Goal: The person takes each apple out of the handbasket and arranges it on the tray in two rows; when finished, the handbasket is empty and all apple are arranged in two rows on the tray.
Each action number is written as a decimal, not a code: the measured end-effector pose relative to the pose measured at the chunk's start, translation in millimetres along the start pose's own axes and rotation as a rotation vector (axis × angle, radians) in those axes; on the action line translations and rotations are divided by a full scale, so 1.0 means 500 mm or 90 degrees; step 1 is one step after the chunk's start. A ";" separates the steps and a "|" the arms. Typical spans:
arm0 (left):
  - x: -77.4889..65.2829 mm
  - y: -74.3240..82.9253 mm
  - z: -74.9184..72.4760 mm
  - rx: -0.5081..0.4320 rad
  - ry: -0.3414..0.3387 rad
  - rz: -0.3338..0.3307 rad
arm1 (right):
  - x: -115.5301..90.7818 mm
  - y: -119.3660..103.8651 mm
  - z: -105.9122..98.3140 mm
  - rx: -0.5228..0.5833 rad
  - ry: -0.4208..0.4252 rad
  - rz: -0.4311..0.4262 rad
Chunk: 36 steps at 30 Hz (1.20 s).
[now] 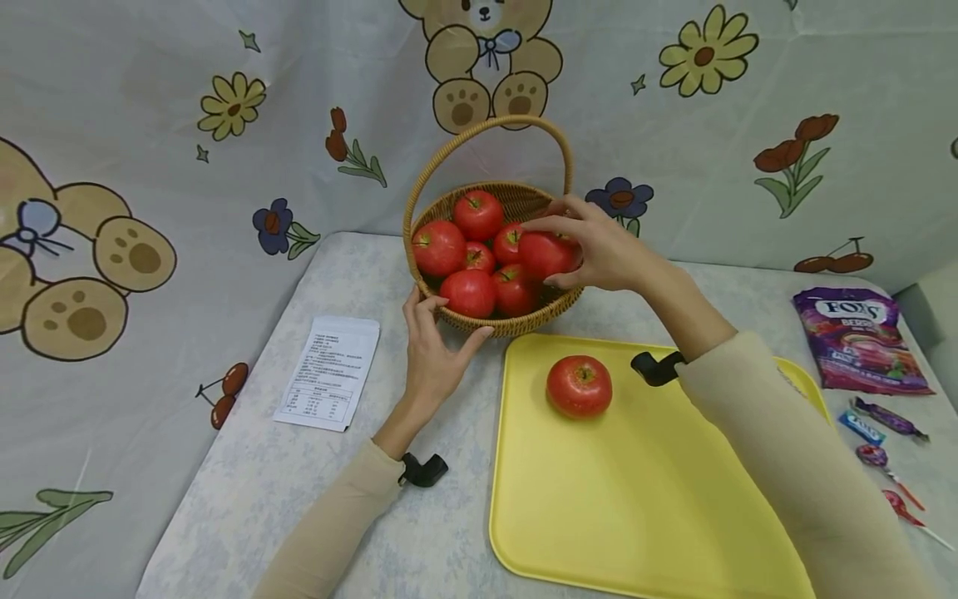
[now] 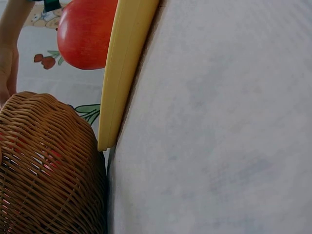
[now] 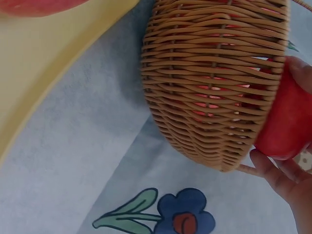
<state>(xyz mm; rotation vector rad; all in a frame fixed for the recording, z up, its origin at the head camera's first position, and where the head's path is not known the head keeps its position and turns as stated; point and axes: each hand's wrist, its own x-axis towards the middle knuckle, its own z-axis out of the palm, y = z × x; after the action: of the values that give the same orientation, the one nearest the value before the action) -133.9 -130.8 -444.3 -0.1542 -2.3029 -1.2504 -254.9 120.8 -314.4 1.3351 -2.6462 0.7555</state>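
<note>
Right hand [image 1: 602,245]: thumb and fingers curled round one red apple [image 1: 545,254], at the rim of a wicker basket [image 1: 516,328], with other apples [image 1: 439,248] lying in the basket to this hand's left. Left hand [image 1: 437,353]: thumb and fingers spread wide apart, touching the basket's near side, lower and left of the right hand; printed white packet [image 1: 329,374] to its left. Yellow tray [image 1: 636,499], beneath the right forearm, bearing a single apple [image 1: 580,387]; purple sweets bag [image 1: 861,341] and lollipops [image 1: 871,455] well to the right of the right hand.
</note>
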 end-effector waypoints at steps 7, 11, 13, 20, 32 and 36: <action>0.000 -0.003 0.002 0.001 -0.003 0.001 | -0.050 -0.025 -0.038 -0.031 0.054 -0.048; -0.001 0.000 0.002 -0.001 -0.009 -0.006 | -0.095 -0.043 -0.059 -0.041 0.068 -0.049; -0.001 0.001 0.002 0.000 -0.011 -0.008 | -0.119 -0.049 -0.064 -0.052 0.075 -0.060; 0.000 0.002 -0.002 0.004 -0.008 -0.007 | -0.203 -0.055 -0.049 -0.077 0.063 -0.061; -0.002 0.001 -0.001 0.012 0.002 -0.008 | -0.340 -0.040 -0.007 -0.080 0.014 0.037; -0.002 0.003 0.000 0.011 0.001 -0.010 | -0.374 -0.035 0.015 -0.059 -0.006 0.079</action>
<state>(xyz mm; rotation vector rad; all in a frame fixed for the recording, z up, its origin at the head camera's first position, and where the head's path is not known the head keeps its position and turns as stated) -132.6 -129.9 -443.4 -0.1296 -2.3180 -1.2370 -124.9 245.7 -367.9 1.1656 -2.7553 0.6321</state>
